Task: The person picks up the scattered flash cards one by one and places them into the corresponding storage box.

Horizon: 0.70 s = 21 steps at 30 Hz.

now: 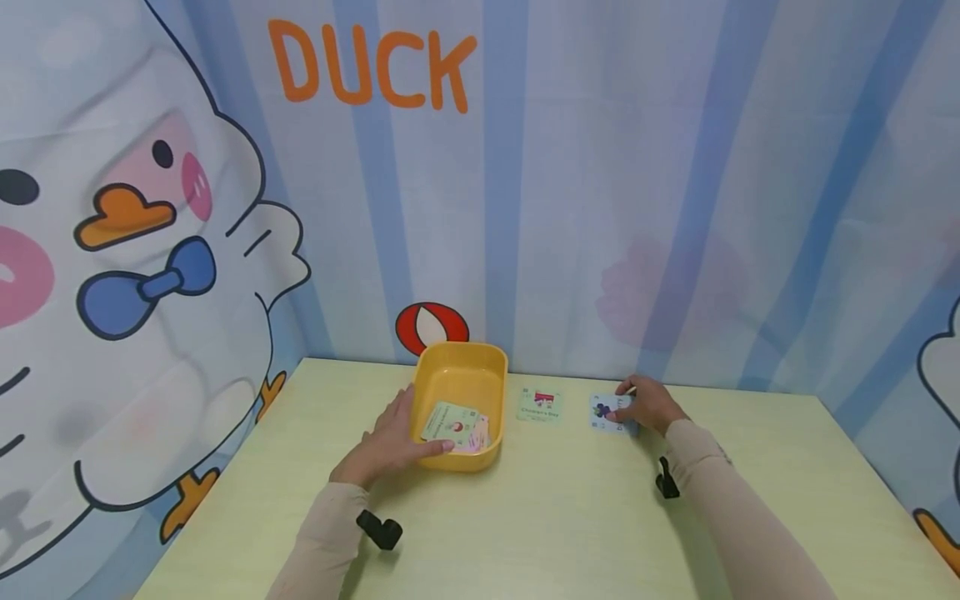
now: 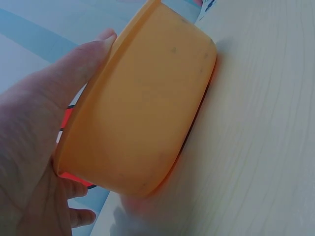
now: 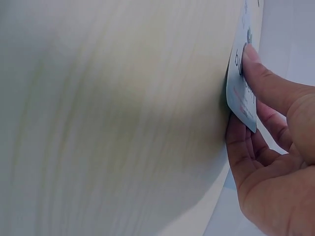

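My left hand point(image 1: 386, 444) holds the left near corner of a yellow plastic bin point(image 1: 497, 392), its thumb across the near rim and its fingers along the left outer side. Inside the bin lie overlapping cards point(image 1: 448, 422), green and pinkish. My right hand point(image 1: 651, 404) pinches a pale blue card point(image 1: 602, 412) printed with dark berries. In the right wrist view the thumb presses on the printed face of this card point(image 3: 238, 91), with fingers beneath its raised edge. Between bin and right hand, a green card point(image 1: 540, 405) lies flat on the table, bearing the words Children's Day.
A pale yellow table point(image 1: 555, 525) carries the bin and cards. Behind its far edge hangs a blue-striped cloth point(image 1: 570, 183) with duck drawings. Each wrist wears a black mount, the left mount point(image 1: 379, 530) and the right mount point(image 1: 667, 479).
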Each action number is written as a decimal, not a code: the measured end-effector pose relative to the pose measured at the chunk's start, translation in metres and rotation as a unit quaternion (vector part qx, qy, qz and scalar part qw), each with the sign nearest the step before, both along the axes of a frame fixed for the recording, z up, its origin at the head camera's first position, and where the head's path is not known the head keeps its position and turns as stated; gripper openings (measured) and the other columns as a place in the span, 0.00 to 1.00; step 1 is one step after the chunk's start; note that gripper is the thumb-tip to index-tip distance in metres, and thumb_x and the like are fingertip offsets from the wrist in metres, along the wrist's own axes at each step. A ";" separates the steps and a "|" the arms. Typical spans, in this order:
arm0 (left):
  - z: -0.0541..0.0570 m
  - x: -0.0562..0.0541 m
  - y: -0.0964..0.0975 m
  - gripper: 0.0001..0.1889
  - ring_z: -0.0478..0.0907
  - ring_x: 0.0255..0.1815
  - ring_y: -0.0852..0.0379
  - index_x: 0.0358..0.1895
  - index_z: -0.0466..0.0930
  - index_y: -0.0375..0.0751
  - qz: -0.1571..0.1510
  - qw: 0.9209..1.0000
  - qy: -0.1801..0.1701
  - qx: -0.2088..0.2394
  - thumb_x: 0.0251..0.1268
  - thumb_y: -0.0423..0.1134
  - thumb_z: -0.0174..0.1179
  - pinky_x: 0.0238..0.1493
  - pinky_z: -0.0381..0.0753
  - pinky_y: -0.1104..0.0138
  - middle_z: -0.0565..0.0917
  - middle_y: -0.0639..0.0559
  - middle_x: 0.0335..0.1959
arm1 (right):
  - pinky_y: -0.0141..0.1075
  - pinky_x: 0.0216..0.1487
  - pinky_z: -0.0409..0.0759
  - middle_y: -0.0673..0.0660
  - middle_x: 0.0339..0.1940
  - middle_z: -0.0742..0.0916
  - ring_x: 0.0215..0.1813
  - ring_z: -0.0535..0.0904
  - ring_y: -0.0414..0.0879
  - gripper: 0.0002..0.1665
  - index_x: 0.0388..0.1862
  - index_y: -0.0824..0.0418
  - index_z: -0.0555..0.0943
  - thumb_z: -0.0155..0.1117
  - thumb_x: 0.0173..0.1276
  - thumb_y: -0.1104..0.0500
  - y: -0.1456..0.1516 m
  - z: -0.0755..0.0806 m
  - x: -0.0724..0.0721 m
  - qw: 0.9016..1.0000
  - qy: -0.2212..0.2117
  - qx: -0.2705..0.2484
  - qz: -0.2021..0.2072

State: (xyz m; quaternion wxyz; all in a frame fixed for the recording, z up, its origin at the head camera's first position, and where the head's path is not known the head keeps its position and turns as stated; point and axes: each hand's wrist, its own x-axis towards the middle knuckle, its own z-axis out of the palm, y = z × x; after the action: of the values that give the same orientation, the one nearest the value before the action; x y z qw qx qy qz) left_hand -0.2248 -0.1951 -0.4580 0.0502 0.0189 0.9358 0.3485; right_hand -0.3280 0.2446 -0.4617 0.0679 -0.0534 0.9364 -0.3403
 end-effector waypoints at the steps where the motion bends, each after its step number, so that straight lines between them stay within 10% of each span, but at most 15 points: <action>1: 0.000 0.000 0.000 0.67 0.43 0.83 0.39 0.84 0.34 0.51 0.000 1.000 0.000 0.001 0.48 0.72 0.69 0.70 0.41 0.24 0.44 0.45 0.85 | 0.55 0.59 0.75 0.70 0.61 0.79 0.59 0.75 0.62 0.25 0.52 0.67 0.78 0.78 0.62 0.58 0.000 0.000 0.000 1.000 0.000 -0.001 0.000; 21: -0.001 -0.001 -0.001 0.67 0.46 0.83 0.40 0.84 0.35 0.53 -0.001 1.000 0.002 0.012 0.48 0.71 0.70 0.69 0.42 0.23 0.46 0.47 0.85 | 0.51 0.51 0.75 0.66 0.51 0.82 0.48 0.75 0.57 0.23 0.52 0.65 0.81 0.78 0.61 0.58 0.001 0.000 -0.001 1.000 0.013 0.007 0.005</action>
State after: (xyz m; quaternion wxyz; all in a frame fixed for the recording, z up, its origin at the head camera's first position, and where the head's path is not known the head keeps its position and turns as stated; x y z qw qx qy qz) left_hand -0.2260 -0.1958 -0.4593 0.0490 0.0213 0.9315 0.3598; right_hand -0.3290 0.2452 -0.4620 0.0573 -0.0617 0.9394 -0.3323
